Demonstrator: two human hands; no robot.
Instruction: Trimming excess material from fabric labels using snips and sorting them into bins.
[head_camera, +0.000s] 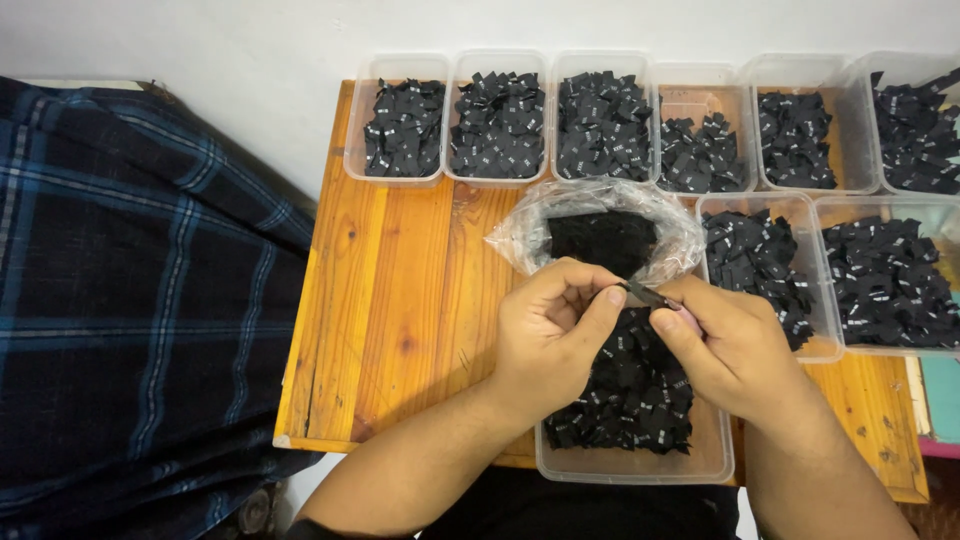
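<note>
Label (645, 294): small, black, thin, flat

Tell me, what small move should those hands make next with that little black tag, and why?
Probably drop it into one of the clear tubs. Both hands, left and right, pinch one small black tag above the near tub, beside the open plastic bag; the row of tubs behind holds similar tags.

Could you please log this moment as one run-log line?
left hand + right hand: pinching black label | above clear tub | open bag behind
</note>
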